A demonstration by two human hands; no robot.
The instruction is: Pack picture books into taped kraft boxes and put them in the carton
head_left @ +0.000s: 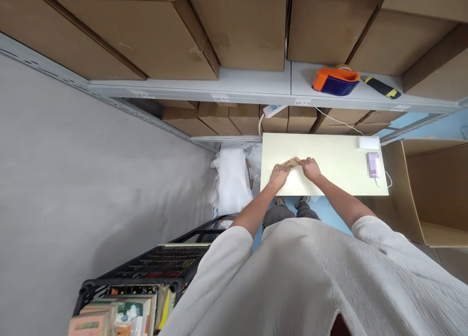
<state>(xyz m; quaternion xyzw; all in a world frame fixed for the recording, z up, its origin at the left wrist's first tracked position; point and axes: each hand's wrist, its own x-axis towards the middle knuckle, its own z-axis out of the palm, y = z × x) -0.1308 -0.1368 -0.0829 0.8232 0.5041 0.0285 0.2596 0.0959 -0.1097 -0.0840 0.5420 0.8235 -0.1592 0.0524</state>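
At the table (341,166), grips a tan item (291,162) with left hand (279,175) and right hand (310,168), both partly curled.

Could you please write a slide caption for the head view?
Left hand and right hand hold a small, flat tan item over a pale-yellow rectangular tabletop, before shelved brown cardboard boxes.

Arms (341,198) forward; left hand (280,175) near right hand (310,168), fingers (303,163) inward

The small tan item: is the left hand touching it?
Touching: the head view shows the left hand with fingers over the tan item.
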